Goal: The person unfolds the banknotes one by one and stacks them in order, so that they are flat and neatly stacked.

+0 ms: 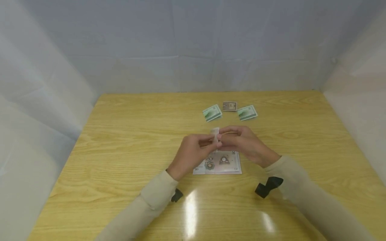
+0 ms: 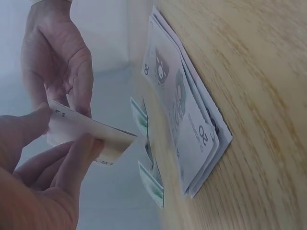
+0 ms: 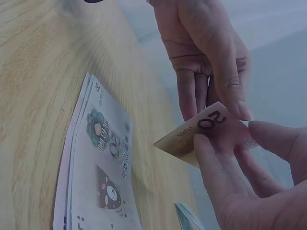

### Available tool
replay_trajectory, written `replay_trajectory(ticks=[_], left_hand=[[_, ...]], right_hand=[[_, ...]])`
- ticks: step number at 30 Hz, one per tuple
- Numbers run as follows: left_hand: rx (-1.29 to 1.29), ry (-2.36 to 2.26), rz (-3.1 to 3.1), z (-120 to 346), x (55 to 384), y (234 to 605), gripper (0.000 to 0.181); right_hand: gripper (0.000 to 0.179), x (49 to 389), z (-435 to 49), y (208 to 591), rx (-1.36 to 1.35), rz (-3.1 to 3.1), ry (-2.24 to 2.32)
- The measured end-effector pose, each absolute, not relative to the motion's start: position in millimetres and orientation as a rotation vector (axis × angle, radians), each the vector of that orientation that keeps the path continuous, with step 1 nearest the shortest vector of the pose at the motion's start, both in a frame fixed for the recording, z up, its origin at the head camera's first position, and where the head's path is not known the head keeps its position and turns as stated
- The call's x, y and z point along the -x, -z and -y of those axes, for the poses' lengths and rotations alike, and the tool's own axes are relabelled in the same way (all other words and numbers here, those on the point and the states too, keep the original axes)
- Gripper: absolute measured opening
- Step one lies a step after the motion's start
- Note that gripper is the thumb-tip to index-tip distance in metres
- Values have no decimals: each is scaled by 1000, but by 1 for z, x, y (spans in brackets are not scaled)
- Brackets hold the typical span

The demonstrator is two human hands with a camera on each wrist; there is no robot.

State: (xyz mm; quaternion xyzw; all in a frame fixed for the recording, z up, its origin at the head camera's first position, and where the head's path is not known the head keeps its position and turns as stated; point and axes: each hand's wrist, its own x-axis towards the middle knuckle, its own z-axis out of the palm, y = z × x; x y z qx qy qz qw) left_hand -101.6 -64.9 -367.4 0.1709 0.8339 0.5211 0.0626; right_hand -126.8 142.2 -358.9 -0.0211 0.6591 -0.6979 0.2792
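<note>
Where the left hand (image 1: 193, 150) and the right hand (image 1: 248, 145) met in the head view, a small banknote (image 1: 215, 132) was pinched between opposing fingertips, equally near to both, its long axis set crosswise to the fingers. Just below the fingers, on the body's side, a stack of notes (image 1: 224, 164) was laid flat on the wood-grain table (image 1: 120, 140); beyond the fingers, a green note (image 1: 212, 113), a brown note (image 1: 230, 106) and a second green note (image 1: 247, 113) were spread, with pale sheeting (image 1: 196, 40) hung behind. From the left wrist, the banknote was shown held off the table, apparently folded, gripped by the left fingers. From the right wrist, a "20" was seen beside the right fingertips, by which it was likewise grasped.
</note>
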Motion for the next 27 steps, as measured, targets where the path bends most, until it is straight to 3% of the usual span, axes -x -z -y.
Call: replay_trajectory(ticks=[14,27], left_hand=[[-382,-1764,-2340,69,107,368,22],[-65,-1850,-2180,85,100,364,23]], right_hand=[[48,127,-141,362,72,-1750,1893],[36,126,-155,361,14,-1907,1760]])
